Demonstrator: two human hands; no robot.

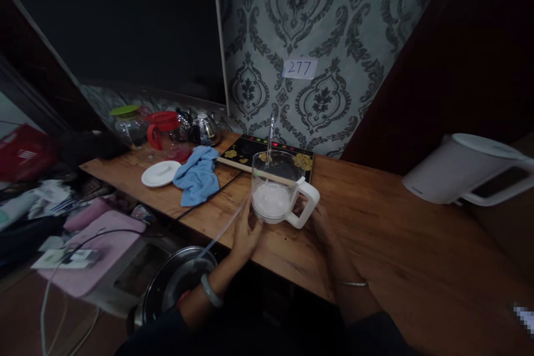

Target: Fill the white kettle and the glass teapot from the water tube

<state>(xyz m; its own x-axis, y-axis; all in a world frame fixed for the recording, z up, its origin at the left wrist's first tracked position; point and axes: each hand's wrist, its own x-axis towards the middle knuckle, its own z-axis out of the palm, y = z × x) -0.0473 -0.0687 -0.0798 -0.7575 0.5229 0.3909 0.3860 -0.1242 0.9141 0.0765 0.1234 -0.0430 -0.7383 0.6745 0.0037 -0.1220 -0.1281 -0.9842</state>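
A clear glass jug (259,173) with a white handle and a white bottom is upright between my hands, in front of the black cooktop. My left hand (245,235) holds its lower left side, thumb towards me. On the other side, my right hand (319,223) is at the jug behind the handle (307,206), which partly hides its fingers. I cannot tell whether the jug rests on the wooden table (375,245) or is slightly lifted. A thin metal spout (271,130) stands behind its rim.
Left of the flowered cooktop (237,151) lie a blue cloth (199,175) and a white lid (161,173). Beyond are a red-lidded jug (162,130), a green-lidded jug (129,128) and a metal kettle (205,129). A white kettle (463,169) stands right. Below, a clear hose (214,238) enters a pot (156,283).
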